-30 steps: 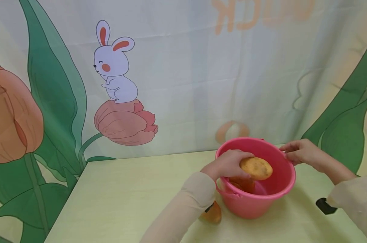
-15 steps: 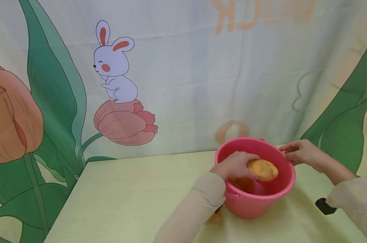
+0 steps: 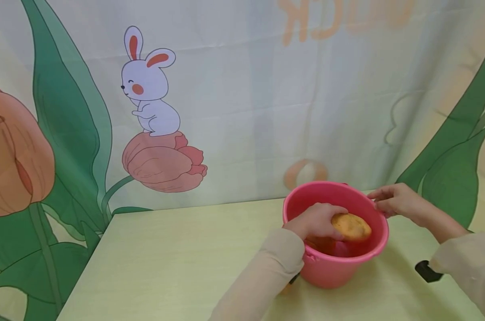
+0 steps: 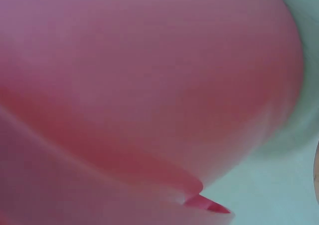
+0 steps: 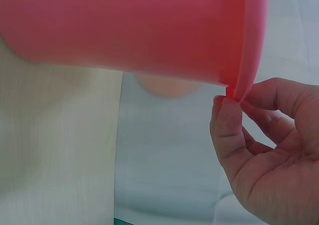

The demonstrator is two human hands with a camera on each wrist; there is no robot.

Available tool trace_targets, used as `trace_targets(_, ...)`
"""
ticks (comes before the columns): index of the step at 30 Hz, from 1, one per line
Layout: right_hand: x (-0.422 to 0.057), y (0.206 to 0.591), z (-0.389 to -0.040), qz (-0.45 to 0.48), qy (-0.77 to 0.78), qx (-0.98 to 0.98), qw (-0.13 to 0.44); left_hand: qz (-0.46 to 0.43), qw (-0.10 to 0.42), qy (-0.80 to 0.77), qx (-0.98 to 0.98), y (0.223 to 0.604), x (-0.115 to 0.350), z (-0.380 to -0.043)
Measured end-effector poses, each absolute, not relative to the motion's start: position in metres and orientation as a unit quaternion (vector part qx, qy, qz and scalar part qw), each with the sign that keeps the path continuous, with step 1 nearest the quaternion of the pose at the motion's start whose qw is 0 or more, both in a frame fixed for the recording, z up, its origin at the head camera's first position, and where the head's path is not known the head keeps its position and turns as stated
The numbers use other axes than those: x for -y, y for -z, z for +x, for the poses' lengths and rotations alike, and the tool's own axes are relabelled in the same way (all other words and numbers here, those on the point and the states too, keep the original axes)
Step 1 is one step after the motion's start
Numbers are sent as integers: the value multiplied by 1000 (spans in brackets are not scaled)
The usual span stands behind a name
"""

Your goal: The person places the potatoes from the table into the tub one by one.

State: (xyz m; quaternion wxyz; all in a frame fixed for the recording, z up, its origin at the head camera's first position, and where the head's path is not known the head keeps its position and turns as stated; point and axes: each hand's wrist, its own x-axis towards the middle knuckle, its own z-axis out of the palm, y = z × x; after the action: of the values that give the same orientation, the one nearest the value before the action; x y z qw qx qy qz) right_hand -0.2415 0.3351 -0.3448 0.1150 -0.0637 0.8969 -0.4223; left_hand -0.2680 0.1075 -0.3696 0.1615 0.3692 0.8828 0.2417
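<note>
A pink bucket [image 3: 334,273] stands upright on the table. Reaching over its near left rim, my left hand [image 3: 318,219] holds a yellow-orange oval thing [image 3: 354,227], like a potato or mango with brownish patches, inside the bucket's mouth. Below that hand lies a darker orange-brown thing [image 3: 323,245], partly covered. My right hand [image 3: 400,200] pinches the rim at the right; in the right wrist view, thumb and fingers of the hand [image 5: 279,145] meet at the rim's edge [image 5: 253,40]. The left wrist view shows mostly the bucket's outer wall [image 4: 149,60]; the left hand is out of it.
An orange-brown piece [image 3: 286,290] lies on the table [image 3: 166,263] left of the bucket, mostly hidden by the left sleeve. Behind the table hangs a printed curtain [image 3: 234,111] with a rabbit and tulips. A black wrist device [image 3: 428,271] shows under the right sleeve.
My left hand has moved right and slightly down, carrying the yellow-orange oval thing deeper into the bucket. The left sleeve now hides more of the piece on the table. The right hand keeps its place.
</note>
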Motion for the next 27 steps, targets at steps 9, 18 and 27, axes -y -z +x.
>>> trace_targets(9, -336, 347, -243, -61, 416, -900, 116, 369, 160, -232, -886, 373, -114, -268)
trace_targets(18, -337, 348, -243, -61, 424, -896, 113, 327, 198, -259, -887, 373, -116, -265)
trace_targets(27, -336, 348, -242, -59, 424, -896, 113, 332, 189, -257, -888, 373, -117, -265)
